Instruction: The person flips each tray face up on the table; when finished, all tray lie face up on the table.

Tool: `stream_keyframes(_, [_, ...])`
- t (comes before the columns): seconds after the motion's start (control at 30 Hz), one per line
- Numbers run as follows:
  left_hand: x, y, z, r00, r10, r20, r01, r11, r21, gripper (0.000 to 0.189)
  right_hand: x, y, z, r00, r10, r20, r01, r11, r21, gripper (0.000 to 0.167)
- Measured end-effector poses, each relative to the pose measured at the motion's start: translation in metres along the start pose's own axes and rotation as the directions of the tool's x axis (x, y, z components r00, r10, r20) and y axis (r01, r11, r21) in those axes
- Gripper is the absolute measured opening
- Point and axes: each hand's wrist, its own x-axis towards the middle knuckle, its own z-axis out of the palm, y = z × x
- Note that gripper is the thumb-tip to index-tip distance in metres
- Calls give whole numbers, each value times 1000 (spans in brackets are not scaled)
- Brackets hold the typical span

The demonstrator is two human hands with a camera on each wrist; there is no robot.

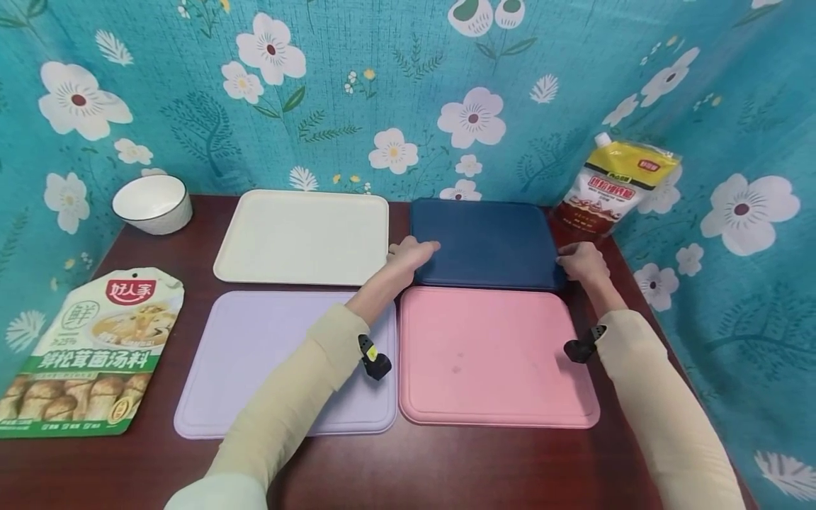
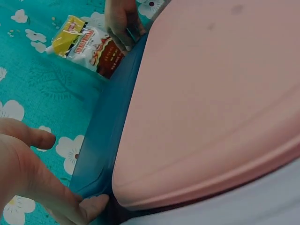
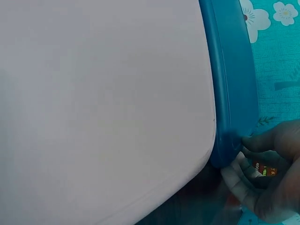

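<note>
A dark blue tray lies at the back right of the table, its near edge along the pink tray. At its left side my left hand holds the edge, fingertips at the near left corner in the left wrist view. My right hand pinches the opposite side near the front right corner, thumb and fingers around the rim in the right wrist view. To the left are a cream tray at the back and a lilac tray in front, partly hidden by my left arm.
A yellow and red spouted pouch leans against the flowered cloth just behind my right hand. At the left stand a white bowl and a green and white mushroom seasoning packet. Dark wood table shows in front.
</note>
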Motion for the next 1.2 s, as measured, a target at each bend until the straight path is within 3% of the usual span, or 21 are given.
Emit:
stream_keyframes(0.23, [4, 5, -5, 998, -69, 2, 68, 982, -176, 70, 3, -2, 3, 1000, 20, 11, -20, 1000, 0, 38])
stream_keyframes(0.37, [3, 6, -11, 996, -83, 40, 92, 929, -358, 72, 4, -1, 1, 1000, 25, 16, -25, 1000, 6, 39])
stream_keyframes(0.47, [-1, 8, -14, 994, -83, 65, 103, 890, -444, 74, 5, 0, 0, 1000, 20, 20, -20, 1000, 14, 39])
stream_keyframes(0.57, [-4, 12, -16, 995, -82, 62, 101, 878, -468, 72, 5, 1, -2, 1000, 9, 24, -9, 1000, 23, 40])
stream_keyframes(0.77, [-6, 20, -22, 996, -81, 45, 92, 891, -444, 68, 4, 2, -1, 1000, -11, 25, 9, 997, 80, 38])
stream_keyframes(0.87, [-4, 19, -27, 995, -81, 67, 103, 868, -485, 61, 3, 3, 1, 999, -11, 46, 3, 987, 163, 38])
stream_keyframes(1.03, [-1, 14, -34, 994, -67, 81, 101, 824, -557, 32, 2, 2, 3, 997, -4, 82, -17, 966, 259, 38])
stream_keyframes(1.2, [0, 10, -43, 991, -60, 117, 117, 803, -585, 31, 2, -2, 2, 994, -25, 106, -6, 959, 283, 37])
